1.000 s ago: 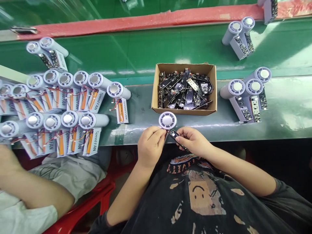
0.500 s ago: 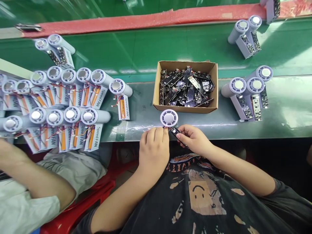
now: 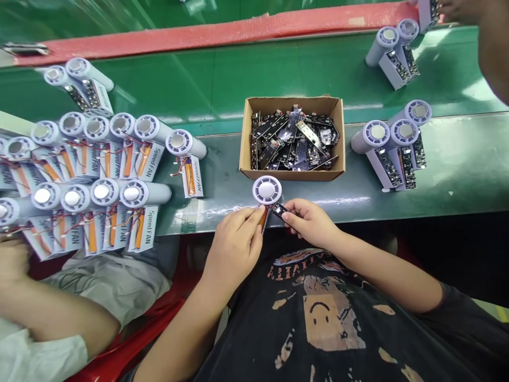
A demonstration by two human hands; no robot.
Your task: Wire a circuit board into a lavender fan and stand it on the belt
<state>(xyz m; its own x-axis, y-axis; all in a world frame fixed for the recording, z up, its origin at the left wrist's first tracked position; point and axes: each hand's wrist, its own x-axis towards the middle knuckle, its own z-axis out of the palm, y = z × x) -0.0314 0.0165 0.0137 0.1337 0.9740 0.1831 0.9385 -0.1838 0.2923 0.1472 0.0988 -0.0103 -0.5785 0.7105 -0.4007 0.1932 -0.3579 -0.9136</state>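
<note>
At the table's front edge a small lavender handheld fan (image 3: 266, 190) stands with its round silver-centred end up. My left hand (image 3: 234, 244) is closed around its open handle, where a strip of orange battery (image 3: 263, 217) shows between the fingers. My right hand (image 3: 310, 222) pinches a narrow black circuit board (image 3: 279, 209) between thumb and fingers, close beside the fan's wires. Most of the handle is hidden by my left hand. Just beyond the fan sits an open cardboard box (image 3: 292, 175) filled with loose black circuit boards (image 3: 302, 140).
Rows of fans with exposed orange batteries (image 3: 139, 228) crowd the left side. Several fans fitted with boards (image 3: 392, 167) stand at the right. A co-worker's arm (image 3: 59, 302) is at lower left; another person's arm (image 3: 495, 48) reaches in at upper right. A red strip (image 3: 222, 33) crosses the back.
My left hand has shifted on the fan's handle, uncovering the orange battery. The whole view has slid slightly. Another person's arm has appeared at upper right.
</note>
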